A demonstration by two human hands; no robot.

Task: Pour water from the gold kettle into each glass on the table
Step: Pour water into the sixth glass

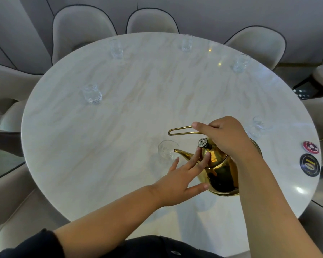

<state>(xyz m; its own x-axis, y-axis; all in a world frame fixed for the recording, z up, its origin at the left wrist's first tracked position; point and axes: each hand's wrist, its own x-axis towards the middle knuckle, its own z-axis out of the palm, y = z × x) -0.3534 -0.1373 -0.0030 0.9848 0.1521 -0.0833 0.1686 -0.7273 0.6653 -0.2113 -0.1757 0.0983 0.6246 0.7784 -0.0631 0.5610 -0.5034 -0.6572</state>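
Glass [167, 150]: on marble bench [110, 136], at spout tip. Left grip [177, 177]: fingers straight and spread, touching gold kettle [220, 175] body. Gold kettle: near-right part of bench. Right grip [226, 138]: curled round kettle's wire handle [179, 131].

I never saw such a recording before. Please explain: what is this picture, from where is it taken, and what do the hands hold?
No machine is here: a person works with two bare hands. The one picture comes from a camera worn on the head, looking down. The right hand has its grip on the wire handle of the gold kettle; the left hand touches the kettle's body with straight fingers. The spout points at the nearest glass. Five more glasses stand round the marble table, two round discs lie at its right edge, and chairs surround it.
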